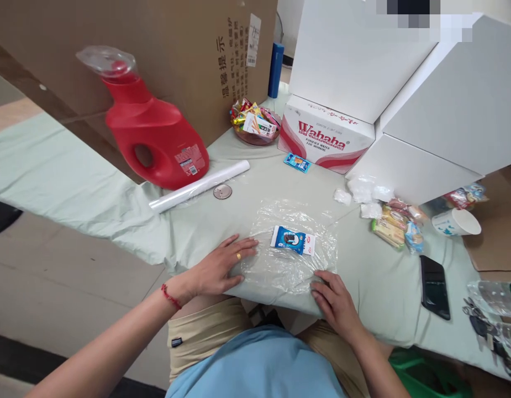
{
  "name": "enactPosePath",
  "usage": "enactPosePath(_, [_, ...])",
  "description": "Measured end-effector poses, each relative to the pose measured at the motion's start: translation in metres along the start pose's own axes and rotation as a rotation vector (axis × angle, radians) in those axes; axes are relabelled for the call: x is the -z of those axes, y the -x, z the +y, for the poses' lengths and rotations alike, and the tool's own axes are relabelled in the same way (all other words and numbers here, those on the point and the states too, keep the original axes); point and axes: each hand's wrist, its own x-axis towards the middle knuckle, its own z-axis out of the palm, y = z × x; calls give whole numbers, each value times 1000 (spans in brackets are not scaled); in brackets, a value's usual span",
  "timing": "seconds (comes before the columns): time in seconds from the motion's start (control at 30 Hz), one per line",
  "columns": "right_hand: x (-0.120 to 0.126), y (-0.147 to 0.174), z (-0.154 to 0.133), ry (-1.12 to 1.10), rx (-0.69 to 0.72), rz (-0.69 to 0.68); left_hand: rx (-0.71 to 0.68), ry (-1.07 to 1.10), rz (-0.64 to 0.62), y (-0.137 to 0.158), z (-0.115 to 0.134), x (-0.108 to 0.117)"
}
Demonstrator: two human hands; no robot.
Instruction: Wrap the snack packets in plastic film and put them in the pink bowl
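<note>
A clear sheet of plastic wrap (265, 271) lies crinkled on the cloth-covered table in front of me. On its middle sits a small blue-and-white snack packet (291, 241). My left hand (222, 264) rests palm down at the wrap's left edge, fingers and thumb apart, fingertips touching the wrap. At the near right corner, the thumb and fingers of my right hand (335, 301) are drawn close together on the wrap's edge; they appear to pinch it. Neither hand touches the packet.
Beyond are a white film roll (199, 187), a round metal disc (222, 191), a red jug (159, 138), a candy bowl (255, 135), a blue packet (297, 162) and a Wahaha carton (325, 135). At right are several wrapped snacks (390, 229), a paper cup (456, 222), a phone (435, 287) and keys (485, 326).
</note>
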Motion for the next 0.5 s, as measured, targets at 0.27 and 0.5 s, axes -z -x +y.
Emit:
enactPosePath(0.27, [26,-37,0,-97,41,-88,55,98,99,-13,-8,-4])
enactPosePath(0.5, [34,-98,-15,16,-104,34,79,184,136,-11,1,0])
